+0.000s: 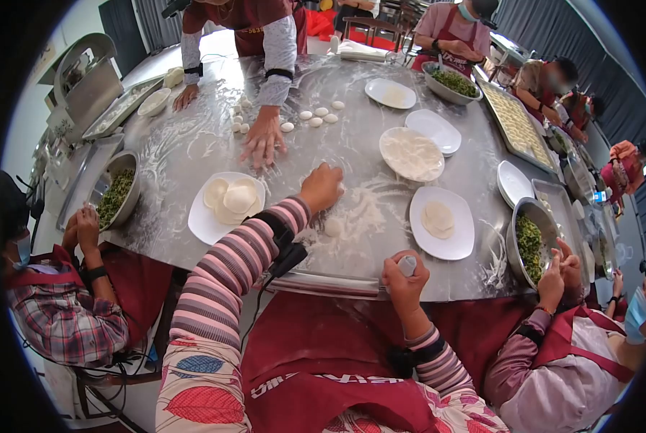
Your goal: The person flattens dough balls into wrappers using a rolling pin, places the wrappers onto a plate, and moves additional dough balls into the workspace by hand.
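My left hand (321,189) reaches over the floured steel table, its fingers curled; a bit of white dough (341,189) shows at the fingertips. Near the table's front edge, my right hand (405,283) is closed around a rolling pin (407,265), of which only a pale end shows. Between the hands a flattened dough ball (332,228) lies in loose flour. Round dough wrappers (241,196) overlap on a white plate (204,225) to the left. More wrappers (438,219) rest on another white plate (449,247) to the right.
Across the table a co-worker's hand (265,136) presses flat beside several dough balls (322,112). A flour plate (412,154) stands right of centre. Bowls of green filling (529,245) flank me, with seated co-workers at both sides. A tray (516,119) of dumplings is at back right.
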A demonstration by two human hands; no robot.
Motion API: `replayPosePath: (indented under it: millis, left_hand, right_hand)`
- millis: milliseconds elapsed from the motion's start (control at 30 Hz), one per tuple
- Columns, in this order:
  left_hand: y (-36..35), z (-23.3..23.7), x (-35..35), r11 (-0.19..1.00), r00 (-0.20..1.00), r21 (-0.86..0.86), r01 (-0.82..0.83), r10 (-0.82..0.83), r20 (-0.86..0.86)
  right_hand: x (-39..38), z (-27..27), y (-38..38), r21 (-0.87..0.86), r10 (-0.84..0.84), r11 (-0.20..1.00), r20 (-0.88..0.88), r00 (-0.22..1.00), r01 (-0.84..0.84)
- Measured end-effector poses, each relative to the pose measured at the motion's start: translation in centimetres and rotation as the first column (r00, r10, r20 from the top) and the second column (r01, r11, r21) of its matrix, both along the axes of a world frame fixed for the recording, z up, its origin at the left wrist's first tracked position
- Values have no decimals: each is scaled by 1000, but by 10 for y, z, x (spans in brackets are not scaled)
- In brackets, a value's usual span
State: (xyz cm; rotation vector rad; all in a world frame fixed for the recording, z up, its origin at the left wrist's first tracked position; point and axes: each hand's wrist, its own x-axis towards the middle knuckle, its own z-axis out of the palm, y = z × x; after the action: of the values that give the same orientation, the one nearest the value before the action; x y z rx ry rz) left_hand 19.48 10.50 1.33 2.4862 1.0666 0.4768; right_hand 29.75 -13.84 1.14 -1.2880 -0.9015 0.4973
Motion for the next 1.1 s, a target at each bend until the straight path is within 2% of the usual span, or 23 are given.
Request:
replayPosePath:
  millis: [133,200,233,300,333,367,400,433,500,533,600,633,700,733,833,900,933,967,1033,1067,1100]
  left_hand:
    - [-8,-4,-8,999,999,-13,53,-53,-7]
    - [-15,5,-17,997,989,-56,45,-53,-140]
    - [-16,7,-21,997,988,-55,45,-53,-144]
    - [-19,14,-28,961,988,-229,154,-143,66]
    - [-25,18,-30,961,987,-228,156,-146,62]
    - [-35,20,-31,798,983,-576,178,-113,147]
    - [-42,23,-31,513,976,-833,207,-48,213]
    - [-42,22,-32,513,976,-832,209,-51,214]
    - [-38,16,-33,656,987,-737,163,-114,118]
    - [-36,15,-34,655,986,-737,166,-112,123]
    - [-27,21,-34,841,976,-512,177,-215,-16]
    - [-26,25,-30,842,976,-509,178,-217,-17]
    - [-29,33,-15,758,957,-609,233,-68,282]
    - [-28,26,-2,780,921,-564,271,-40,388]
    - [-31,-1,33,743,896,-604,289,13,443]
    - [-40,-6,35,822,970,-516,241,-197,140]
    - [-49,-10,33,890,964,-372,264,-232,129]
    - [-54,-13,27,888,965,-378,262,-230,129]
    - [-67,3,4,874,869,-286,392,-454,-197]
    - [-70,3,-10,872,866,-293,391,-457,-204]
    - [-71,4,-25,873,916,-336,354,-395,-61]
  right_hand:
    - [1,0,-2,-13,-1,1000,1,1000,1]
    - [0,2,-3,-22,-3,1000,-3,1000,3]
    - [0,3,-4,-17,2,1000,-1,1000,-2]
    - [-1,4,-5,-11,5,1000,-5,1000,-5]
    - [-1,3,-5,-16,5,1000,-14,1000,-5]
    - [-1,3,-5,-22,4,1000,-21,1000,-4]
    - [-2,3,-5,-22,0,1000,-21,1000,0]
    - [-2,2,-5,-19,-6,1000,-12,1000,6]
    - [-2,0,-7,-20,-9,1000,5,1000,9]
    - [-3,0,-7,-11,-13,1000,5,1000,13]
    - [-3,1,-8,5,-18,1000,6,1000,18]
    - [-5,2,-9,0,-18,1000,-11,1000,18]
    - [-6,0,-9,-3,-17,1000,-28,999,17]
    - [-4,-4,-7,-2,-26,1000,-5,1000,26]
    - [-2,-5,-5,-18,-48,999,35,998,49]
    - [-1,-2,-3,-31,-57,998,50,997,58]
    - [-3,-1,-5,-36,-50,998,28,998,51]
    - [-5,0,-9,-44,-46,998,-2,999,46]
    - [-7,-1,-14,-39,-40,998,0,999,40]
    - [-8,-2,-16,-31,-32,999,9,999,32]
    - [-7,-3,-18,-30,-33,999,-1,999,33]
